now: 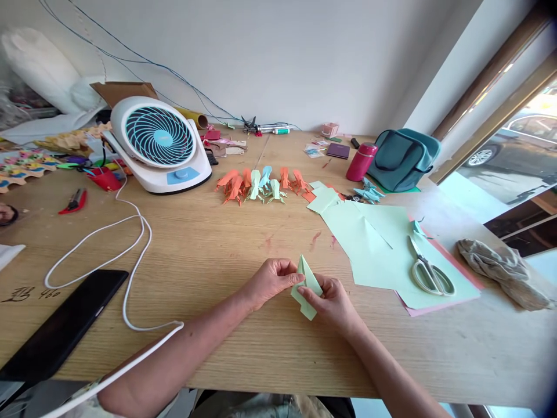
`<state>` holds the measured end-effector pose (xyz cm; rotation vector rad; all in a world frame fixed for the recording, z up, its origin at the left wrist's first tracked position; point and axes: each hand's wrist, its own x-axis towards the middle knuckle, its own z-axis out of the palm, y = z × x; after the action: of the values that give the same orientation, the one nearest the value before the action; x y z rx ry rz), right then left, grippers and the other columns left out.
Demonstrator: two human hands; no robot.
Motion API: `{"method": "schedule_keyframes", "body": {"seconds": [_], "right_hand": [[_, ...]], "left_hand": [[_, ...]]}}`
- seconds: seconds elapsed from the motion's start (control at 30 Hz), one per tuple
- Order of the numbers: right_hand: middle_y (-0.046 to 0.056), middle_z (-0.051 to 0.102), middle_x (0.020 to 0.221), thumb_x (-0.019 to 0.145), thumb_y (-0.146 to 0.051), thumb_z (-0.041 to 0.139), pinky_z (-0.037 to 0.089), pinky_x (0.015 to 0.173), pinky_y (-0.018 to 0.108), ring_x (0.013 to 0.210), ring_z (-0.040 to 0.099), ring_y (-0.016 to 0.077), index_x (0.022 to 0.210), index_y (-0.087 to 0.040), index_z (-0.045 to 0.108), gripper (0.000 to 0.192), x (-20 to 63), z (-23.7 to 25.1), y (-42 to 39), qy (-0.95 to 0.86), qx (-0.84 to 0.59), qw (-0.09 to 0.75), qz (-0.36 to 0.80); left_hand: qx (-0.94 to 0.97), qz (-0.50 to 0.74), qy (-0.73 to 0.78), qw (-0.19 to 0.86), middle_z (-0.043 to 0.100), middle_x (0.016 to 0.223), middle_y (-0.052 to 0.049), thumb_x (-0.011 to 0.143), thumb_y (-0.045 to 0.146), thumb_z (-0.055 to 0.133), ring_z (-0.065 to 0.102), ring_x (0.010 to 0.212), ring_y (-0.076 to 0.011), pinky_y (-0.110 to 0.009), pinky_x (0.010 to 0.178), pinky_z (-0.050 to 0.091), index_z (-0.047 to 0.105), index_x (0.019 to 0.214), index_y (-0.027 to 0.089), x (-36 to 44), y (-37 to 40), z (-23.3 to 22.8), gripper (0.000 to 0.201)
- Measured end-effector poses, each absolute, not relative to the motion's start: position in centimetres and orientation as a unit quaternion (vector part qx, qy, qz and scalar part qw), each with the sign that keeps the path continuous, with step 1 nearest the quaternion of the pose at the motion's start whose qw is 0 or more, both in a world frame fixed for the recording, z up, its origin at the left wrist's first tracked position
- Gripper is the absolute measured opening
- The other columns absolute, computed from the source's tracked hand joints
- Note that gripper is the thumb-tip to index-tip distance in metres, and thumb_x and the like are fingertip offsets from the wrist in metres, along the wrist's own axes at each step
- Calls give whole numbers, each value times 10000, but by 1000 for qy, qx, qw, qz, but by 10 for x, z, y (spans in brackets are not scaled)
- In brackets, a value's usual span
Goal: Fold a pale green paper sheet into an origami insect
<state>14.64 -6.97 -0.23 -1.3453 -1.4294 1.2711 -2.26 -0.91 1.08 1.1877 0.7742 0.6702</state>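
A small folded piece of light green paper (pixel 307 274) is held between my two hands, just above the near part of the table, its narrow point turned away from me. My left hand (pixel 275 281) pinches its left edge between thumb and fingers. On the right side my right hand (pixel 333 302) grips it, the thumb lying flat across the front and the other fingers mostly hidden behind. Farther back stands a group of folded paper figures in orange (pixel 235 188), light green (pixel 255 184) and blue (pixel 265 176).
Green paper sheets (pixel 378 255) lie at the right with scissors (pixel 430 276) on top. A white fan (pixel 159 145) stands back left, its white cable (pixel 143 232) looping across the table. A black phone-like slab (pixel 65 322) lies near left. A pink bottle (pixel 361 162) and teal bag (pixel 402 159) stand back right.
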Motion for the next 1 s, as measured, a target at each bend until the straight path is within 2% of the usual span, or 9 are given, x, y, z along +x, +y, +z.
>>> {"method": "schedule_keyframes", "body": {"seconds": [0.17, 0.53, 0.6, 0.77, 1.0], "right_hand": [[-21, 454, 609, 820, -500, 643, 327, 510, 228, 565, 392, 104, 670, -172, 525, 380, 147, -8, -70, -574, -532, 385, 490], [-30, 428, 627, 842, -460, 628, 311, 527, 223, 586, 369, 102, 662, -176, 498, 360, 146, -11, -69, -602, -506, 386, 482], [-34, 421, 625, 841, -429, 631, 303, 527, 222, 588, 364, 100, 662, -175, 496, 339, 146, -10, -69, -601, -507, 390, 479], [-39, 407, 630, 841, -387, 622, 292, 527, 222, 593, 356, 96, 660, -173, 490, 310, 145, -11, -68, -597, -510, 394, 478], [-45, 399, 621, 840, -367, 631, 278, 519, 219, 585, 342, 89, 643, -180, 454, 324, 145, -13, -68, -601, -500, 396, 482]], "left_hand": [[535, 309, 358, 700, 491, 549, 49, 601, 473, 865, 389, 540, -70, -217, 537, 291, 557, 573, 143, -24, -9, 5, 452], [544, 309, 364, 690, 395, 513, 73, 557, 493, 890, 295, 493, -46, -199, 472, 201, 495, 540, 150, -24, -9, 7, 523], [549, 299, 363, 691, 397, 510, 73, 570, 507, 880, 299, 485, -49, -199, 466, 209, 514, 557, 151, -25, -8, 8, 511], [574, 276, 334, 695, 453, 536, 45, 715, 576, 762, 382, 483, -70, -207, 474, 269, 547, 597, 152, -28, -6, 10, 490], [613, 306, 349, 639, 393, 555, 52, 720, 541, 772, 322, 522, -72, -207, 489, 244, 518, 583, 152, -27, -5, 7, 485]]}}
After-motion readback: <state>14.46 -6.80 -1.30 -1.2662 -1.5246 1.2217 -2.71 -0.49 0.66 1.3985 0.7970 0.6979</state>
